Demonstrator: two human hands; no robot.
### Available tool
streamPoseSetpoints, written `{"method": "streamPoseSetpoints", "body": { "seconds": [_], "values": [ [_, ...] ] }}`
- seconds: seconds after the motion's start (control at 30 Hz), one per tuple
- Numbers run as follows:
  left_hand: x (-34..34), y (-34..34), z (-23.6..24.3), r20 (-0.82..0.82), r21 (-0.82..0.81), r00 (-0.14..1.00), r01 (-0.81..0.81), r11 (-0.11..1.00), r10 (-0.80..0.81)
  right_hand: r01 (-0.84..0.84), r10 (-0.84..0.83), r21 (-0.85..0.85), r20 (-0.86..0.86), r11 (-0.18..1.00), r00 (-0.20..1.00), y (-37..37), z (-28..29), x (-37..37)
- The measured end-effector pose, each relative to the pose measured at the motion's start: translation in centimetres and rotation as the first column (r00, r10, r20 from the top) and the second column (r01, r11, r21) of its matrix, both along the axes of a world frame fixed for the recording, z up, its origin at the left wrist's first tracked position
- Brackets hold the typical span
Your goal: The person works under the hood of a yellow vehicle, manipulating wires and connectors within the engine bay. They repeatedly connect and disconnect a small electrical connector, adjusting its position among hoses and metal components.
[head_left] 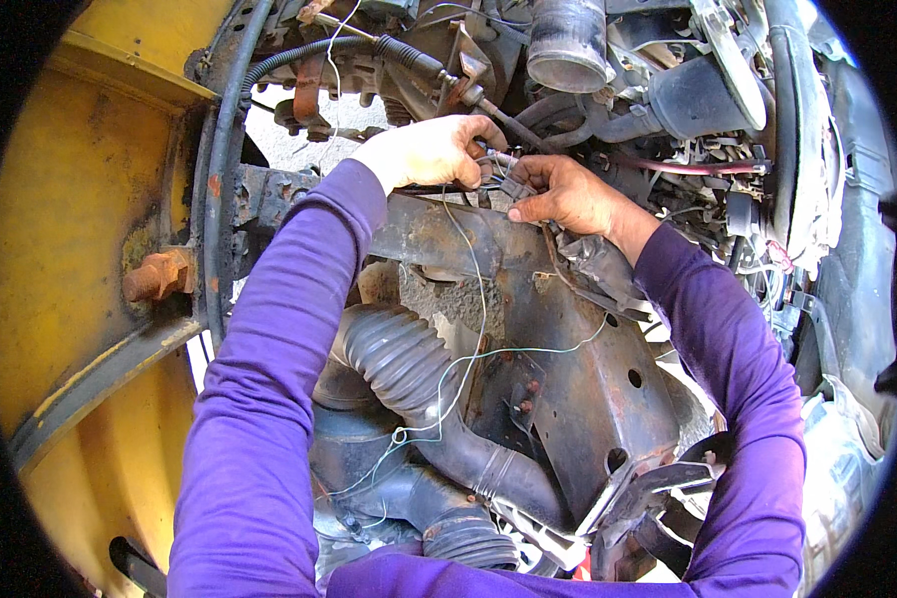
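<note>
Both my hands work among thin wires over a dark metal frame rail point(439, 234). My left hand point(429, 151), reaching from the left with fingers curled, pinches at wires point(496, 167); exactly what sits in its fingertips is hard to make out. My right hand point(568, 199) is closed with thumb and fingertips on a grey connector point(518, 187) in the same bundle. A loose pale wire point(480, 299) hangs from there and loops over a ribbed black hose point(394, 364) lower down. A rod with a corrugated boot point(409, 55) crosses above my left hand.
A yellow steel panel point(80, 229) with a rusty bolt point(154, 279) lines the left side. Engine parts crowd the top right, including a black cylinder point(703, 105) and a grey pipe point(568, 45). A holed steel bracket point(608, 399) lies below my right hand; grey bodywork point(847, 299) borders the right.
</note>
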State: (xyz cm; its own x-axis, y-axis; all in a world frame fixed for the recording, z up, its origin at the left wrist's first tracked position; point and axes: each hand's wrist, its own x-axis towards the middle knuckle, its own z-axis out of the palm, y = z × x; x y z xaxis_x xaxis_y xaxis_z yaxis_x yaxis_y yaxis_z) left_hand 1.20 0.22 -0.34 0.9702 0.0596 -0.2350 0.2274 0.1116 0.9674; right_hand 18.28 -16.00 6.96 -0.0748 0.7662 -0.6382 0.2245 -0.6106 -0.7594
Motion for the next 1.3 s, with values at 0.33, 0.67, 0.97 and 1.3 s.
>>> {"method": "streamPoseSetpoints", "body": {
  "seconds": [0.33,0.67,0.97,1.3],
  "values": [
    [-0.4,0.3,1.0,0.006,0.056,1.000,-0.009,0.998,0.009,-0.013,0.012,0.012,0.061,1.000,0.998,0.0,-0.2,0.3],
    [-0.3,-0.1,1.6,-0.006,0.235,0.998,-0.053,0.971,0.056,-0.066,0.067,-0.011,0.141,0.998,0.988,0.0,0.0,0.3],
    [-0.1,0.4,0.5,0.028,-0.108,0.999,-0.012,0.994,0.015,-0.019,0.015,0.055,0.076,0.998,0.997,-0.1,-0.4,0.0],
    [-0.1,0.3,0.6,-0.030,-0.012,0.998,-0.055,0.998,0.055,-0.052,-0.032,0.169,0.458,0.984,0.888,0.3,1.7,-0.8]
  ]
}}
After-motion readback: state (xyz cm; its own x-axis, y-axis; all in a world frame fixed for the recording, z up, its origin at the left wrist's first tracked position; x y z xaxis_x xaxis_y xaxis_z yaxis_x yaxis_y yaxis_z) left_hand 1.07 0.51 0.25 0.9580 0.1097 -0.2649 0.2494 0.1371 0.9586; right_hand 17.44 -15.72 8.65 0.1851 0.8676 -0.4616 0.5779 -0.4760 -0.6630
